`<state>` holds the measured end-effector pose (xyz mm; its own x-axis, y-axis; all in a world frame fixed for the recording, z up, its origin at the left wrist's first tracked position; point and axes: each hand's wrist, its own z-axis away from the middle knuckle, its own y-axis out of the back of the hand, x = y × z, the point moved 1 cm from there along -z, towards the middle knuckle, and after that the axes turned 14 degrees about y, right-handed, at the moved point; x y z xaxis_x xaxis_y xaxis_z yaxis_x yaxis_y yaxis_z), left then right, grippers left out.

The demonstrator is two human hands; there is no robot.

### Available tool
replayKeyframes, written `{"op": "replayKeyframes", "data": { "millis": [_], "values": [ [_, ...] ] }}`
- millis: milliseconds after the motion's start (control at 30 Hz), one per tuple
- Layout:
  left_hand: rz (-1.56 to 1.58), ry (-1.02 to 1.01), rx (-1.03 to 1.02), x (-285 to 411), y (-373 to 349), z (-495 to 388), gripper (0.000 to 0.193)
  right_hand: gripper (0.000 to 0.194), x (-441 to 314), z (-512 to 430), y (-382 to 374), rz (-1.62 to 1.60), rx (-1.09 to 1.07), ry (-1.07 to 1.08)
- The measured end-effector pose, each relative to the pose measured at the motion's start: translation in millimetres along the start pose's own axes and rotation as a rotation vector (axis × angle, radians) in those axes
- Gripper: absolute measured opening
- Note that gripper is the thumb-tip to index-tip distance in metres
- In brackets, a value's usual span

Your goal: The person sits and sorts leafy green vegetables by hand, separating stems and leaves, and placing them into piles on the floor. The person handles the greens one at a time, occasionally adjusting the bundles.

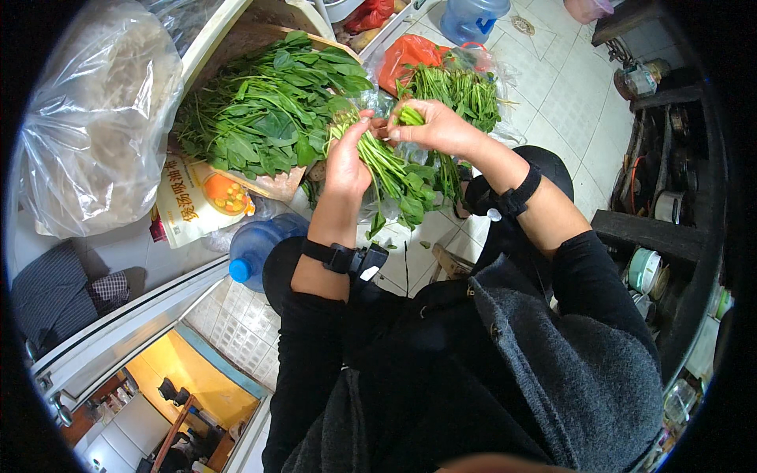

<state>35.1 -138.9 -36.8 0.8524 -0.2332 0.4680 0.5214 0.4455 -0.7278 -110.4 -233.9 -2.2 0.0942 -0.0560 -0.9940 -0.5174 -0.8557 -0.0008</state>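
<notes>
My left hand (349, 162) is closed around a bunch of leafy green vegetables (384, 159), their cut stem ends up and leaves hanging to the lower right. Close beside it, my right hand (434, 125) grips a short bundle of green stems (410, 115) between thumb and curled fingers. The fingertips of both hands nearly meet; whether they touch is hard to tell. To the left, a large heap of leafy greens (254, 112) lies on a board or shallow box (290, 182). More greens (458, 94) rest on plastic beyond my right hand.
An orange-red plastic bag (408, 59) lies beside the far greens. Blue water bottles stand on the tiled floor, one near my left knee (260, 248), another at the back (473, 20). A large clear plastic bag (100, 118) fills the left. Dark shelving (650, 233) with pots stands right.
</notes>
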Motion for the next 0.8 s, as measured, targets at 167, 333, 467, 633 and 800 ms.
{"op": "replayKeyframes", "data": {
  "millis": [167,333,467,633,800],
  "values": [
    [-0.019,-0.018,0.155,-13,0,-8,0.020,0.041,8,0,-16,0.424,-0.076,0.169],
    [0.102,0.102,-0.011,-14,-3,-7,0.024,0.042,9,-2,-9,0.495,-0.087,0.044],
    [0.061,0.083,0.020,-6,-1,-2,0.024,0.027,5,-3,1,0.112,-0.042,-0.163],
    [-0.122,0.074,0.068,1,1,3,0.020,0.018,2,-2,2,-0.082,-0.016,-0.287],
    [-0.157,0.155,-0.014,3,-3,8,0.022,0.033,-1,-4,2,-0.250,0.001,-0.294]
  ]
}}
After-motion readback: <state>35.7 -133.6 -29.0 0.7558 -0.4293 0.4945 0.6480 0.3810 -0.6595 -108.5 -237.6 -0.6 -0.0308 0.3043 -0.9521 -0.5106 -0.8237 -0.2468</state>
